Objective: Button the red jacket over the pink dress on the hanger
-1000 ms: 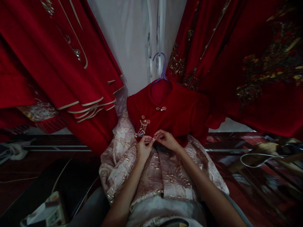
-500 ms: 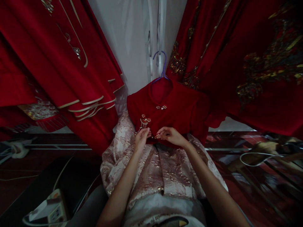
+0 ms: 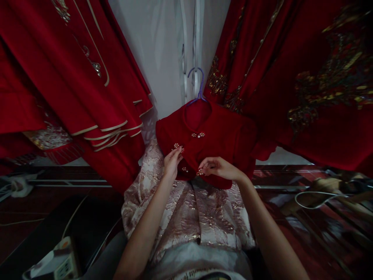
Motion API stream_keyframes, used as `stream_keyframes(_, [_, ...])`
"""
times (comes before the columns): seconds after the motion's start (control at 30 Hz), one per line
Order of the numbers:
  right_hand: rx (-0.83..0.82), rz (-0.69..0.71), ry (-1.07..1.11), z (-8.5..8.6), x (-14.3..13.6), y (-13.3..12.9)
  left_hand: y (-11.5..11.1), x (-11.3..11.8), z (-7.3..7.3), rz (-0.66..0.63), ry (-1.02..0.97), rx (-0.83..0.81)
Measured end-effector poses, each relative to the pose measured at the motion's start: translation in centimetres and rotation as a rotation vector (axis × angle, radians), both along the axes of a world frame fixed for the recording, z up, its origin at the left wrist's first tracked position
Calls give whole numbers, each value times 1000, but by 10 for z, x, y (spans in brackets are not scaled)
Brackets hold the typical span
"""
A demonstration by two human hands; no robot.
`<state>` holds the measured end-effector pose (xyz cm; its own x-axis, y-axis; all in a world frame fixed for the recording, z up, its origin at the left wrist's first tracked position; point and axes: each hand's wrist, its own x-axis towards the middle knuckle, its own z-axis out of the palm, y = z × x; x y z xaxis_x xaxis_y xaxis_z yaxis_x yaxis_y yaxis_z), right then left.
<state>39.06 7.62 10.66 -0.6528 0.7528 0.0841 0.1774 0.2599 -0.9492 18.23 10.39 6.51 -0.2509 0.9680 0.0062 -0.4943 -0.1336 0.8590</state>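
A short red jacket with a stand collar hangs on a purple hanger, its lower part over a pale pink brocade skirt. My left hand is closed in a pinch at a beaded brooch on the jacket's left side; the fingers cover its lower part. My right hand pinches a small jewelled clasp at the front edge. A matching jewelled piece lies on the cloth between the hands. Another jewelled clasp sits below the collar.
Red gowns with pale piping hang at left, and red gowns with gold sequins at right. A power strip lies on a black surface at lower left. A white cable loops over wooden bars at right.
My left hand has moved up onto the brooch. My right hand has shifted slightly right with the clasp, and the jewelled piece between the hands now shows apart from it.
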Motion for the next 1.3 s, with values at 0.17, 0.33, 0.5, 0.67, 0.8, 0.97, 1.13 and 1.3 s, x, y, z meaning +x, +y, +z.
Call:
stream_keyframes(0.17, [-22,-2,-7,3,5,1,0,11,13,-1,-13,-156])
stream_keyframes(0.33, [-143,121,-70,11,22,-6,4,27,44,-71,390,117])
stream_keyframes(0.5, [-210,185,-201,21,39,-12,12,26,77,120,1117,579])
stream_keyframes(0.67, [-239,208,-254,28,48,-13,21,18,96,155,1681,738])
stream_keyframes(0.8, [-258,213,-243,28,53,-13,31,14,107,95,1872,917])
stream_keyframes(0.97, [-212,162,-241,30,60,-12,39,8,116,56,1947,1152])
stream_keyframes(1.13, [21,-111,-177,42,59,-14,45,4,115,130,2016,1275])
stream_keyframes(1.3, [450,-632,193,56,10,-7,36,9,116,206,2115,1007])
